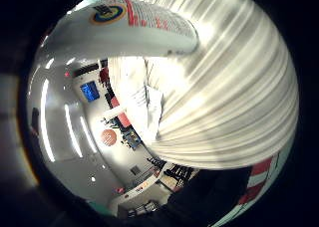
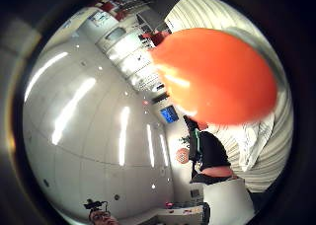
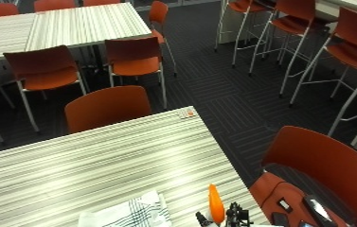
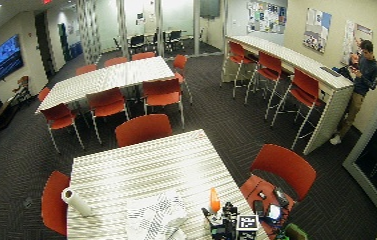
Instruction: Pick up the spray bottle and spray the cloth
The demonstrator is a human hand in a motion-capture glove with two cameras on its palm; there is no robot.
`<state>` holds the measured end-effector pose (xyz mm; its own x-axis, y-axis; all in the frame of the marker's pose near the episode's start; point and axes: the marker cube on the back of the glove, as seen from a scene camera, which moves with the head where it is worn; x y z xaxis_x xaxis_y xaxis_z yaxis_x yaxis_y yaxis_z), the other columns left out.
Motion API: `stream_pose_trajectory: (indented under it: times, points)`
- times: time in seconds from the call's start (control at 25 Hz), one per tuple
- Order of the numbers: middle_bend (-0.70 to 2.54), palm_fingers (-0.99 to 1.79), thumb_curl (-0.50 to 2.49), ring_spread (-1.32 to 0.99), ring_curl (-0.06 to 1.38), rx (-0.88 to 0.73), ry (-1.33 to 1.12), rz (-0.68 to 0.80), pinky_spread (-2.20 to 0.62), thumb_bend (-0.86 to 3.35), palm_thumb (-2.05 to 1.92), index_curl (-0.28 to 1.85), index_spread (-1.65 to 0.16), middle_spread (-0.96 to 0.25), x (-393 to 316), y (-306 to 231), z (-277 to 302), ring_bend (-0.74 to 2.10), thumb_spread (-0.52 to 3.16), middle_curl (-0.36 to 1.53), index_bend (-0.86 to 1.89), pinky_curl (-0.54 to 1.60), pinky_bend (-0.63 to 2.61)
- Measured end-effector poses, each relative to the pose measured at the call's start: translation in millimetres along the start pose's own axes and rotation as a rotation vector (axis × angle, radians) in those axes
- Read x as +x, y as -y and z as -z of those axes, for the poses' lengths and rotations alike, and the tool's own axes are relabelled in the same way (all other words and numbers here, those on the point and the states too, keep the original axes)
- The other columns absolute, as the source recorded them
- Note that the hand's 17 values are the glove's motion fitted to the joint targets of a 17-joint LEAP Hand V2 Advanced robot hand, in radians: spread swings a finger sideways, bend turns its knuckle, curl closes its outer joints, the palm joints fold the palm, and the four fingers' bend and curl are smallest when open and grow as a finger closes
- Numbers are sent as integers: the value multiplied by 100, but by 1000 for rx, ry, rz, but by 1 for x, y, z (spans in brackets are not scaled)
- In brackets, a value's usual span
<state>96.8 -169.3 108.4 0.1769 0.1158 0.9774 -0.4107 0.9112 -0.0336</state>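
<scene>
The bottle [image 3: 215, 204], its orange top upright, stands at the near edge of the striped table [image 3: 102, 156], just right of the cloth [image 3: 130, 213]. Both palm views show it close to the palm: the white labelled body [image 1: 129, 30] in one, the orange top [image 2: 217, 77] in the other. The white cloth with dark checked lines lies flat on the table. A paper roll [image 4: 76, 201] lies near the table's left edge. The right hand [image 3: 228, 217] is beside the bottle; whether its fingers hold it I cannot tell.

Right hand [image 3: 233, 215] low at frame edge; fingers unseen
</scene>
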Motion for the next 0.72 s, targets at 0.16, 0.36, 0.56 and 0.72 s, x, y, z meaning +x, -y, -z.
stream_pose_trajectory:
  times: [0.16,0.36,0.56,0.72]
  points:
    - [19,-2,47,9,27,22,-26,49,18,-1,79,19,-44,-15,-10,5,3,44,99,30,15,32,46]
    - [20,1,49,7,27,36,-35,96,18,-2,81,20,-44,-16,-24,7,-1,45,97,30,16,32,44]
    - [19,4,49,5,28,30,-25,119,17,-2,82,22,-43,-17,-37,9,-7,44,97,31,16,32,43]
    - [19,5,50,5,28,43,-35,119,17,-2,83,23,-43,-17,-40,12,-5,44,96,31,16,32,41]
